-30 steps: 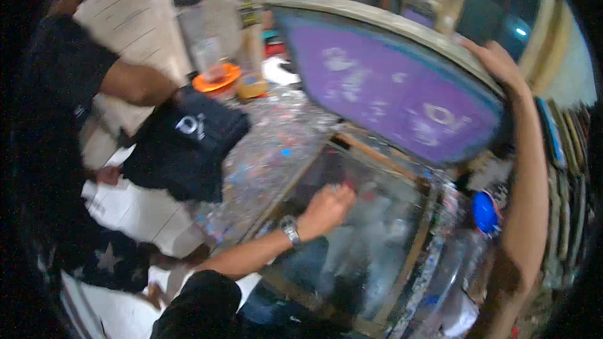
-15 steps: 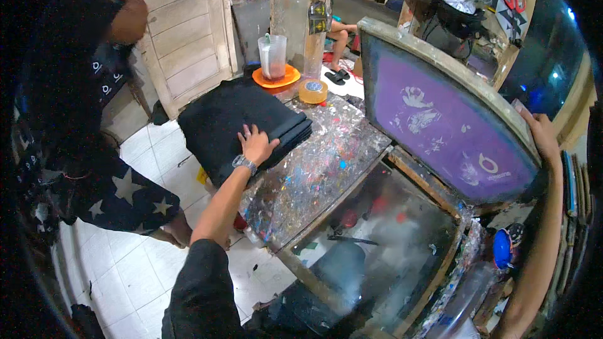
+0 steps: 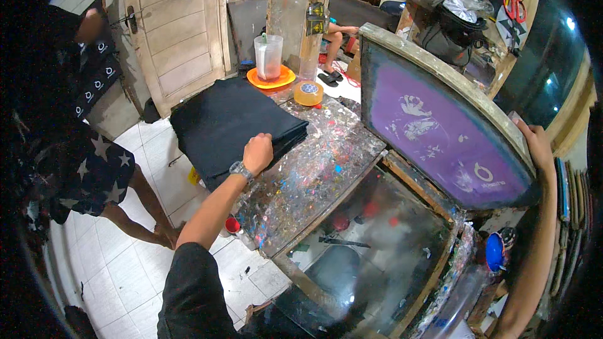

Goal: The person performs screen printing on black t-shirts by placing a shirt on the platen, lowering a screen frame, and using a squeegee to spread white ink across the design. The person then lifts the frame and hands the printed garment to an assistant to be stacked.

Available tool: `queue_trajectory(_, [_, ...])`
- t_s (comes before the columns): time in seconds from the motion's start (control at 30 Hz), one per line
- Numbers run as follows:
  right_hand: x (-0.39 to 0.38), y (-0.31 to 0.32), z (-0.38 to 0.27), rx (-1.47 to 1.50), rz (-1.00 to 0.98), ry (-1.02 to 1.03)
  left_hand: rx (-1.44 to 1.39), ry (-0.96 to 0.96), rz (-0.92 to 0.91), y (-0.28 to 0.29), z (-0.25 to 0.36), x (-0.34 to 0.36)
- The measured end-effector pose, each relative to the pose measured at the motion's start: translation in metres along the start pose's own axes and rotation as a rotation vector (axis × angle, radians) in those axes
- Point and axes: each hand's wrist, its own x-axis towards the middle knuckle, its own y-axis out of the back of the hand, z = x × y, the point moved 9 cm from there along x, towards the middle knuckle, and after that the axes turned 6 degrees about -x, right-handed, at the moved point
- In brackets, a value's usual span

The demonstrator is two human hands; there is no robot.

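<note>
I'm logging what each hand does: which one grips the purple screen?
The right hand, curled over the upper right edge of the purple screen; the left hand is instead loosely closed at the black cloth stack.

Left arm [image 3: 210,216]: black short sleeve [image 3: 193,289], silver-toned wristwatch [image 3: 240,170]. Right forearm [image 3: 532,270] bare; hands [image 3: 258,153] bare.

Head-worn fisheye, looking down
</note>
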Motion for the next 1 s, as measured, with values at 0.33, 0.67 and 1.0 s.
queue_trajectory(0.33, [-0.016, 0.017, -0.020, -0.098, 0.123, 0.037, 0.064, -0.099, -0.021, -0.023, 0.024, 0.028])
queue_trajectory(0.67, [-0.013, 0.004, -0.019, -0.045, 0.056, 0.022, -1.802, 0.655, 0.121, -0.017, -0.145, 0.051])
queue_trajectory(1.0, [-0.015, 0.013, -0.012, -0.166, 0.171, 0.033, -0.507, 0.018, -0.429, 0.049, 0.065, 0.022])
